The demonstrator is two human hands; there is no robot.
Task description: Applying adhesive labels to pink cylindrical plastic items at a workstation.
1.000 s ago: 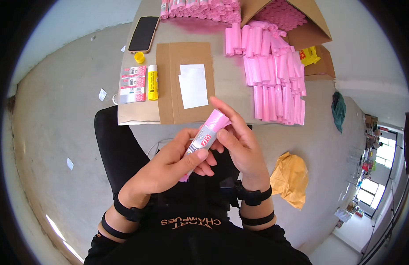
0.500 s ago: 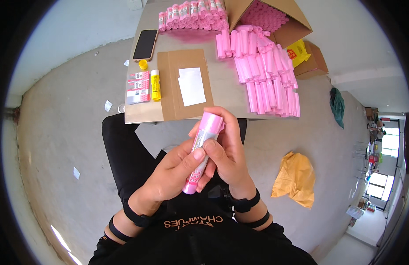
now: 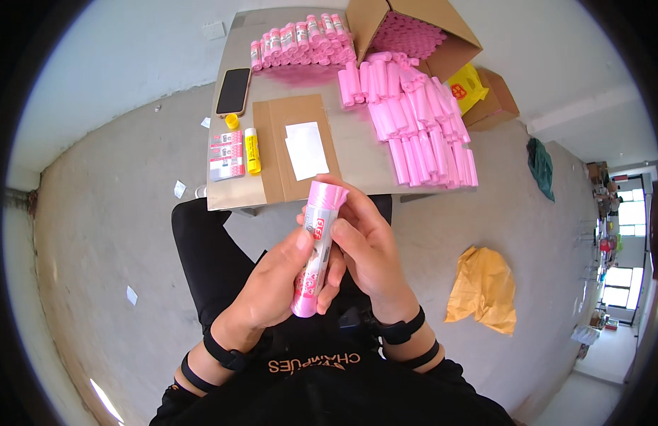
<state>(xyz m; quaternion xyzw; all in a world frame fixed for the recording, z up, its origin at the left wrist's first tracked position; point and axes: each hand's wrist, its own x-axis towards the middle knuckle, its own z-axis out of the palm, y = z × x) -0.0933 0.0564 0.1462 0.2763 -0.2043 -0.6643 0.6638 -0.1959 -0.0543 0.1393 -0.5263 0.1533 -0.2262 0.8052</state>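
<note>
Centre of the frame, below the table (image 3: pixel 349 145): one labelled pink roll (image 3: pixel 317 248), slightly tilted, is held in both hands. The left hand (image 3: pixel 272 287) pinches it, thumb on the label (image 3: pixel 319 228), fingers behind. The right hand (image 3: pixel 373 259) has its thumb at the label's right side, fingers curled behind. In the inspector's judgement, light, even thumb pressure should keep the label flat and straight; hard squeezing could crease it.

Black top (image 3: pixel 329 401) with orange lettering (image 3: pixel 313 364), black forearm straps (image 3: pixel 219 351), black legwear (image 3: pixel 208 266), probably trousers.
</note>
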